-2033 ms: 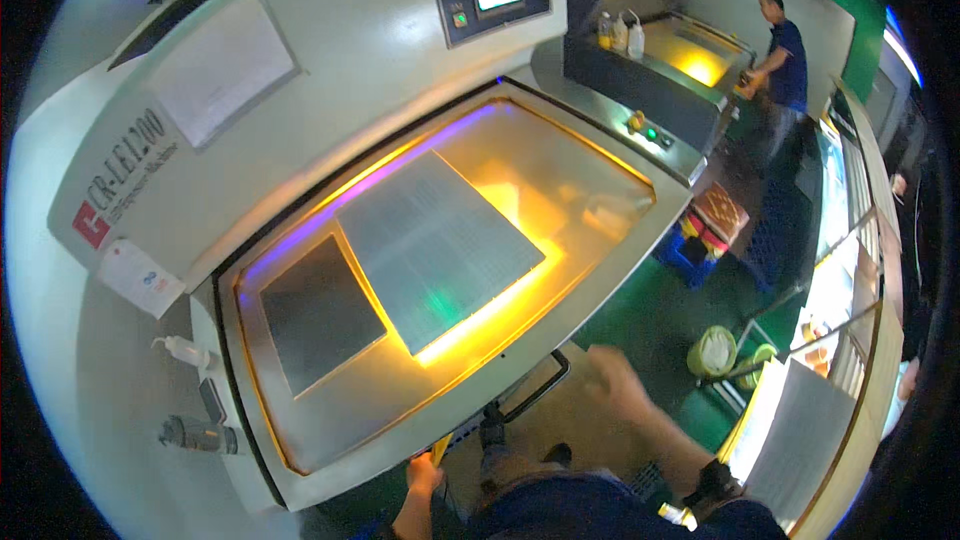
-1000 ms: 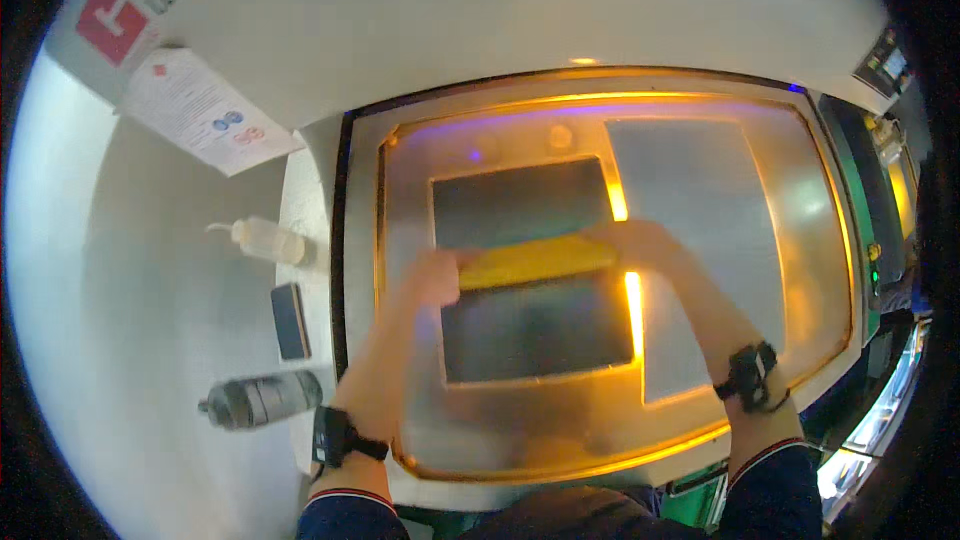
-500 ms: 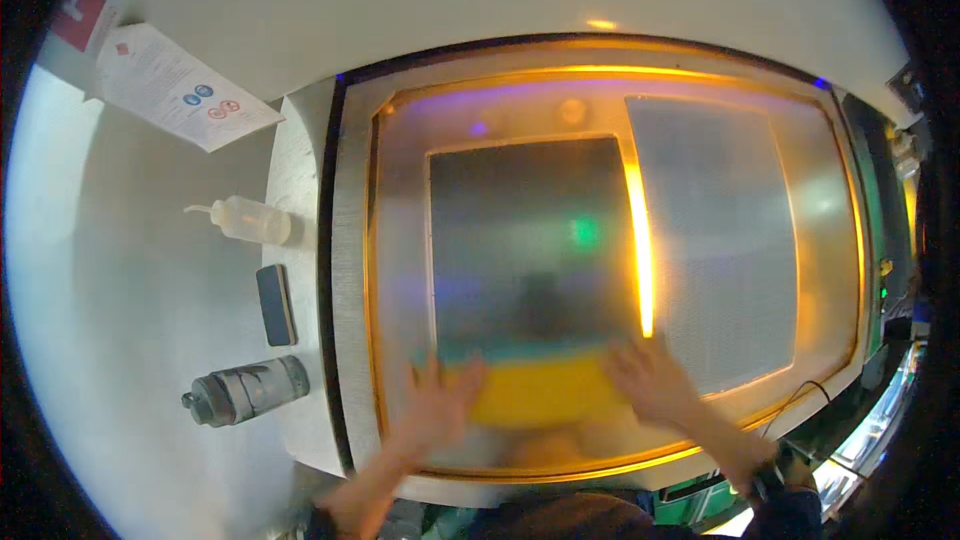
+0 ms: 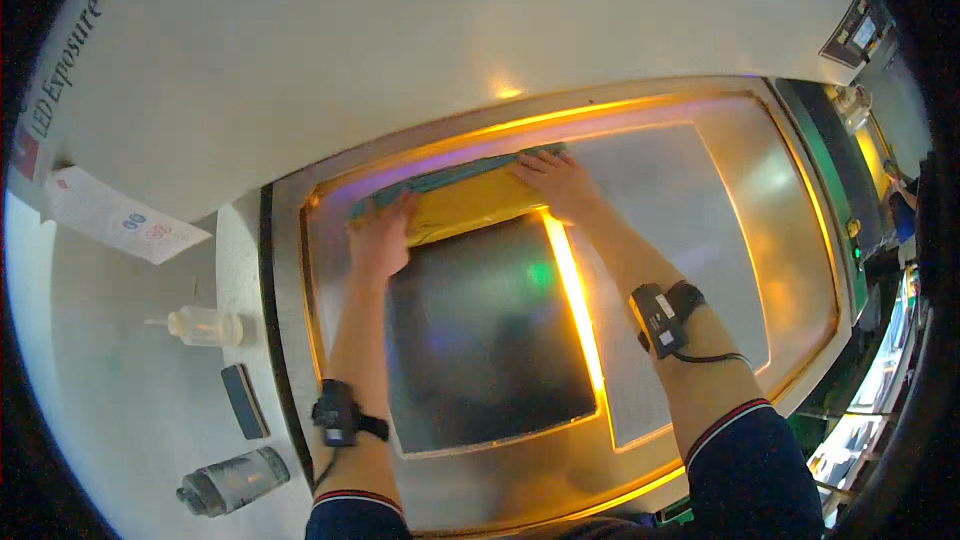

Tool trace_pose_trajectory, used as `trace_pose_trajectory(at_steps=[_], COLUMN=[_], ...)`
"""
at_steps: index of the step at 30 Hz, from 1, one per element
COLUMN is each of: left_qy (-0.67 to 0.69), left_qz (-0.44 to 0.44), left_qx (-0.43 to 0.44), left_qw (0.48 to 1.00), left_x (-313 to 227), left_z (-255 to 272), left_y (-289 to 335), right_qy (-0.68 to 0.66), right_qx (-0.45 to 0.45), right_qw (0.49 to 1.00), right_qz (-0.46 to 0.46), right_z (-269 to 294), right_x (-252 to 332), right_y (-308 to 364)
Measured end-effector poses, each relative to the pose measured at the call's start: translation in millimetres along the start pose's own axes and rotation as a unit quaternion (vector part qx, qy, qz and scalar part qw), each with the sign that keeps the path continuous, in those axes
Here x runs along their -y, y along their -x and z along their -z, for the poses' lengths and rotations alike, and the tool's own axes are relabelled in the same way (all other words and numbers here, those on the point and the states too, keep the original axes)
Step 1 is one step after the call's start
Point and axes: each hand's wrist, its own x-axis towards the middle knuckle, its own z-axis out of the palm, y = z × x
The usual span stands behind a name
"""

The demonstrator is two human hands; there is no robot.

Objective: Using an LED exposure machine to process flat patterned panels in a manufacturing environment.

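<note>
A yellow cloth [image 4: 475, 204] with a teal strip along its far edge lies stretched sideways across the far end of a dark rectangular panel [image 4: 490, 340]. My left hand [image 4: 383, 238] holds the cloth's left end, its fingers partly hidden against the fabric. At the right end, my right hand [image 4: 558, 183] keeps hold with its fingers laid over the cloth. Both forearms reach far forward, each with a small black strapped-on device near the wrist. Beside the dark panel is a grey, fine-textured panel [image 4: 670, 240], with a bright amber glow between the two.
A metal-framed bed [image 4: 290, 320] with an amber-lit rim surrounds the panels. On the left ledge are a squeeze bottle [image 4: 207, 326], a phone [image 4: 245, 402] and a grey drinking bottle [image 4: 235, 480]. A printed sheet [image 4: 120, 215] hangs at far left. Another person [image 4: 903, 202] shows at far right.
Both hands have moved the cloth away from me, from the near end of the dark panel to its far end. My view has shifted, and more of both forearms shows.
</note>
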Motion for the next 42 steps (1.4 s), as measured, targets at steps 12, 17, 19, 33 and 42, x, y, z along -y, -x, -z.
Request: trace_pose_trajectory(at_steps=[12, 17, 19, 33, 42], left_qy=[-0.006, -0.026, 0.005, 0.039, -0.003], left_qz=[-0.133, -0.173, -0.142, -0.089, -0.072], left_qx=[0.147, 0.233, 0.191, 0.198, -0.060], left_qw=[0.980, 0.957, 0.971, 0.975, 0.996], left_x=[-180, -231, -231, -417, -247], left_z=[2, -5, -12, -7, -7], left_y=[280, 450, 426, 315, -73], right_qy=[-0.041, -0.179, -0.167, -0.037, 0.021], right_qx=[0.121, 0.110, 0.068, 0.070, -0.035], right_qw=[0.985, 0.972, 0.977, 0.994, 0.999], right_qz=[0.113, 0.109, 0.112, 0.071, 0.012], right_z=[5, 25, 12, -2, -11], right_x=[17, 74, 60, -130, -238], right_y=[340, 519, 505, 536, 112])
